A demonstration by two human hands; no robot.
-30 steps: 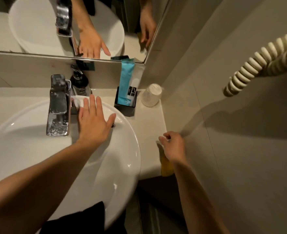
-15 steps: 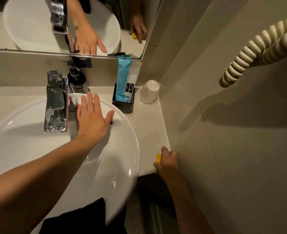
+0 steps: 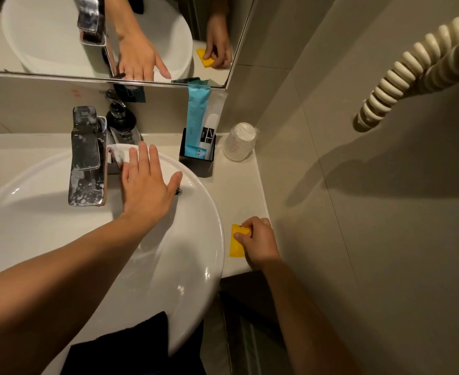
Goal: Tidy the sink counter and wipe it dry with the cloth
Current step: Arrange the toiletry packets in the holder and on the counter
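A flat yellow packet (image 3: 236,246) lies on the pale counter (image 3: 239,196) near its front right corner. My right hand (image 3: 258,240) pinches the packet's right side, thumb and fingers closed on it. My left hand (image 3: 146,185) rests flat, fingers spread, on the back rim of the round white basin (image 3: 196,266), just right of the chrome tap (image 3: 86,155). A small white thing shows under my left fingertips; what it is I cannot tell. No cloth is in sight.
A black holder (image 3: 197,162) with a blue sachet and a white packet stands by the basin. An upturned wrapped cup (image 3: 239,143) sits in the back right corner. A black soap pump (image 3: 121,123) is behind the tap. A coiled cord (image 3: 412,69) hangs on the right wall.
My right hand dropped to the counter's front edge, then came back up and laid the yellow packet flat on the counter. My left hand stayed on the basin rim.
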